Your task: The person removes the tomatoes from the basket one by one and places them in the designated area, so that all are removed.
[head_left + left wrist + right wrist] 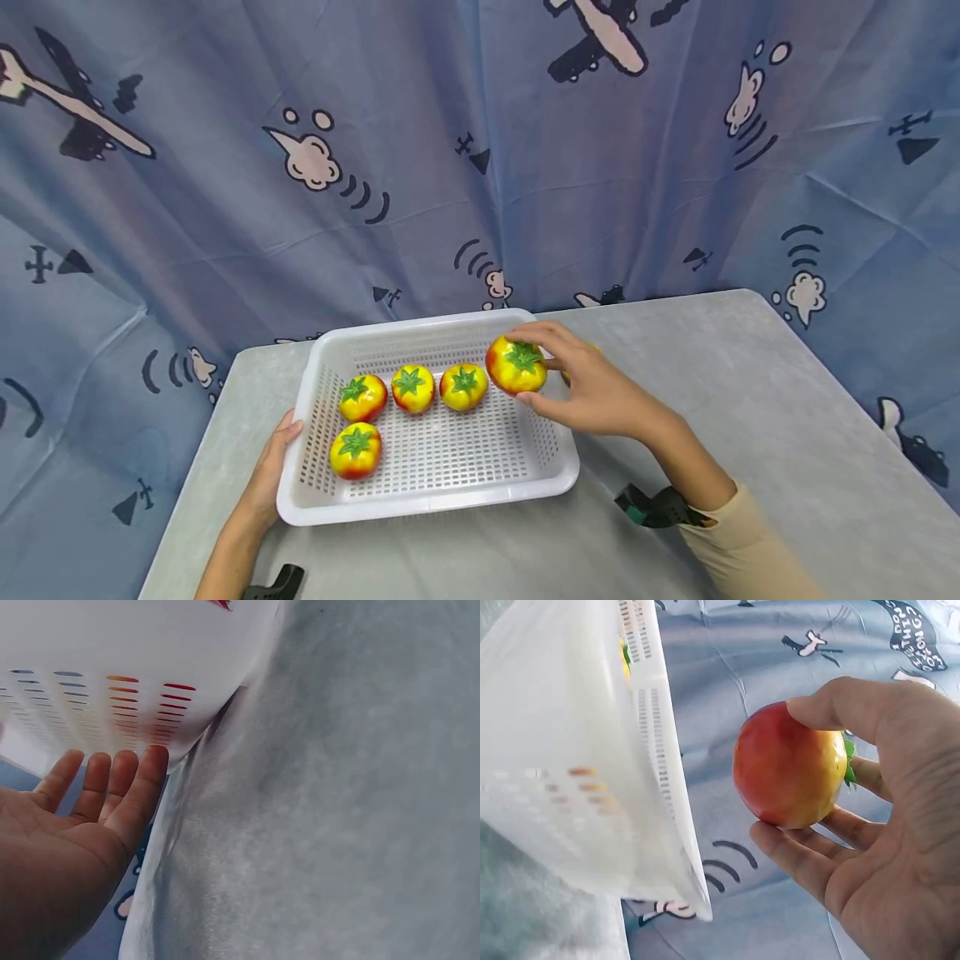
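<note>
My right hand (592, 387) grips a red-and-yellow tomato (517, 365) with a green star-shaped top, between thumb and fingers. It is held up over the right end of a white perforated plastic basket (450, 498). Inside the basket are several similar tomatoes: a back row with one tomato (463, 387) nearest the held one, and another tomato (356, 451) at the front left. My left hand (264, 473) is at the basket's left side. In the left wrist view its nearly straight fingers (139, 796) touch the outer wall; the thumb is not visible there.
A further yellow tomato (566, 377) is mostly hidden behind my right hand, beyond the basket's right side. The grey-covered table (720, 400) extends to the right and front. A blue curtain with airplane prints (420, 183) hangs directly behind the table.
</note>
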`<state>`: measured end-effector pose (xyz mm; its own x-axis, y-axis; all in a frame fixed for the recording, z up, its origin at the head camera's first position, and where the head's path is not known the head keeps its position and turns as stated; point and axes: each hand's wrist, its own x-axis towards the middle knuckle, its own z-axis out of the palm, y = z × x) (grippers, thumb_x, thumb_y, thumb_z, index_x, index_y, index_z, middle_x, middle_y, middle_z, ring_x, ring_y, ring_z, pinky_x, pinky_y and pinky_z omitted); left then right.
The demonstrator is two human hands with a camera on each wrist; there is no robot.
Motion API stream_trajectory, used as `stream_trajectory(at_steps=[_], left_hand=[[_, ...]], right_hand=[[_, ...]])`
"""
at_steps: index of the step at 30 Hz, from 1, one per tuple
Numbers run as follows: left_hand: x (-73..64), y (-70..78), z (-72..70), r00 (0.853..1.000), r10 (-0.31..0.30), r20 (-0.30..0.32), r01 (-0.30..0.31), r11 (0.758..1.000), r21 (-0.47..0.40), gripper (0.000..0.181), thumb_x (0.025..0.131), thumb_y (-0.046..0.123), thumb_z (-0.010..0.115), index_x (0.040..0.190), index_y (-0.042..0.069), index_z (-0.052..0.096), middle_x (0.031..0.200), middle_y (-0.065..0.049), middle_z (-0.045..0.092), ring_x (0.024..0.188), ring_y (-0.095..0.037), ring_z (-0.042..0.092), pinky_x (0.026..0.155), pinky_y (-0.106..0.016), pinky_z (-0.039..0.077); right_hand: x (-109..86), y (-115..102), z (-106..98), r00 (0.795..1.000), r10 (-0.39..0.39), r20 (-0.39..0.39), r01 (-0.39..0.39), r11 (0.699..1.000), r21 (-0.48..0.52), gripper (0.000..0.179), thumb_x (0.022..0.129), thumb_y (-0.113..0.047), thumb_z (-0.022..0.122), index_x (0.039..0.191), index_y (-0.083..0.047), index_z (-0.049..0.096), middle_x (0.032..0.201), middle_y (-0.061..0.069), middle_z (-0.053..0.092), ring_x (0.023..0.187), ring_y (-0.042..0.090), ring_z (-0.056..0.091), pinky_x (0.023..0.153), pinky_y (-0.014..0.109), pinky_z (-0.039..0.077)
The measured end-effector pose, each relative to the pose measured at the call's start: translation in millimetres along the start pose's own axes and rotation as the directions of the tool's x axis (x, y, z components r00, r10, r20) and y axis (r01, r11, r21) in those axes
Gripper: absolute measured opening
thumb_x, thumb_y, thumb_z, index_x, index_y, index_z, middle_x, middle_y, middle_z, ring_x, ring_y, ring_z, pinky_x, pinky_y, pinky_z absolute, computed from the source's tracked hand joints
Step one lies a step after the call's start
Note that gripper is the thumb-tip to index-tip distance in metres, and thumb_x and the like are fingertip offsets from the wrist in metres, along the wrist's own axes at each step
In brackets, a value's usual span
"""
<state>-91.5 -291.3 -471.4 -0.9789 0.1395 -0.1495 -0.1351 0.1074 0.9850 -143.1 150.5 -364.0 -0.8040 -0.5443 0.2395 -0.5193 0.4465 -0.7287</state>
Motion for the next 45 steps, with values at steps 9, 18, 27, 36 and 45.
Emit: stream_trajectory(at_steps=[9,18,27,36,45], left_hand=[[-3.1,-1.4,3.0,1.0,-0.009,-0.008,0.009,0.999,-0.031,0.065,0.112,0.048,0.016,0.169,0.019,0.003,0.169,-0.028,0.02,0.113,0.003,0.063,0.088,-0.034,0.061],[-0.9,2.4,7.8,1.0,0.024,0.004,-0.024,1.0,-0.013,0.063,0.112,0.046,0.014,0.168,0.018,0.005,0.17,-0.026,0.019,0.118,0.005,0.058,0.091,-0.03,0.058],[-0.7,4.4,5.8,1.0,0.008,0.001,-0.008,1.0,0.008,0.065,0.112,0.049,0.014,0.169,0.02,0.005,0.17,-0.027,0.02,0.112,0.002,0.062,0.088,-0.037,0.062],[-5.2,-0.4,5.9,1.0,0.003,-0.019,-0.003,1.0,-0.018,0.061,0.112,0.046,0.014,0.166,0.017,0.007,0.167,-0.028,0.023,0.112,0.002,0.063,0.086,-0.035,0.061],[-1.9,0.0,6.6,1.0,0.008,0.0,-0.008,1.0,-0.018,0.066,0.112,0.048,0.015,0.169,0.016,0.003,0.171,-0.028,0.017,0.117,0.007,0.06,0.091,-0.028,0.058]], right_hand=[[-17.8,18.9,-7.6,0.992,0.08,-0.102,-0.085,0.995,-0.043,0.073,0.089,-0.012,0.083,0.154,-0.022,0.05,0.16,0.009,0.046,0.138,0.037,0.055,0.103,0.063,0.054],[-41.7,41.6,-36.0,0.963,0.07,-0.262,-0.106,0.986,-0.125,0.073,0.091,-0.011,0.083,0.155,-0.021,0.051,0.155,0.011,0.051,0.135,0.031,0.055,0.096,0.062,0.057],[-46.4,58.6,-44.3,0.948,0.117,-0.297,-0.162,0.978,-0.132,0.072,0.092,-0.013,0.082,0.156,-0.018,0.05,0.153,0.014,0.052,0.132,0.032,0.054,0.096,0.061,0.057],[-54.8,77.9,-39.0,0.937,0.179,-0.3,-0.221,0.969,-0.111,0.069,0.094,-0.015,0.081,0.156,-0.014,0.049,0.154,0.019,0.049,0.134,0.041,0.053,0.097,0.064,0.055],[-58.2,95.5,-46.2,0.931,0.199,-0.305,-0.241,0.965,-0.107,0.068,0.095,-0.015,0.079,0.156,-0.011,0.048,0.152,0.021,0.048,0.133,0.04,0.053,0.099,0.061,0.053]])
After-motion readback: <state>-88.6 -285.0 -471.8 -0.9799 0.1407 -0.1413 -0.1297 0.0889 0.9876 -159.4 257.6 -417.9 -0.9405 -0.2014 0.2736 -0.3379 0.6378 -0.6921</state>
